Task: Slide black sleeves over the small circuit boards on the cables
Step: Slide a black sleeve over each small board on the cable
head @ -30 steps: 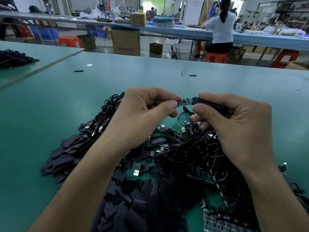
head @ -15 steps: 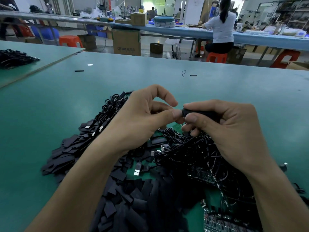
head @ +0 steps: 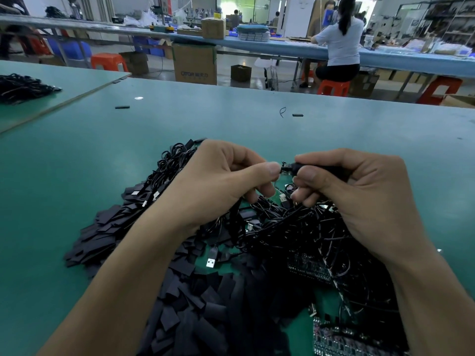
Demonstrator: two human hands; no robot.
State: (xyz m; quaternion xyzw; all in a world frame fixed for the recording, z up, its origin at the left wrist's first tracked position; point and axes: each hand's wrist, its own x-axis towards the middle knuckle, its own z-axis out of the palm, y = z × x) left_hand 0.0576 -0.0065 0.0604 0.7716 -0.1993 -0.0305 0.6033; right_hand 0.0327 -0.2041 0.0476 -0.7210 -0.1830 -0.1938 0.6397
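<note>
Black sleeve (head: 323, 169): pinched by thumb and forefinger of right hand (head: 359, 201), held level between the hands, seemingly to steady it; board hidden. Left hand (head: 221, 183): pinches cable end (head: 284, 167) at sleeve's mouth. Beneath the hands: cable tangle (head: 295, 232), loose sleeves (head: 195, 317).

The black sleeve (head: 299, 167) is mostly covered by the right hand (head: 365, 196); the cable (head: 284, 167) is lost in the left hand's (head: 223, 181) pinch; the board panel (head: 341, 340) is clipped below.
</note>
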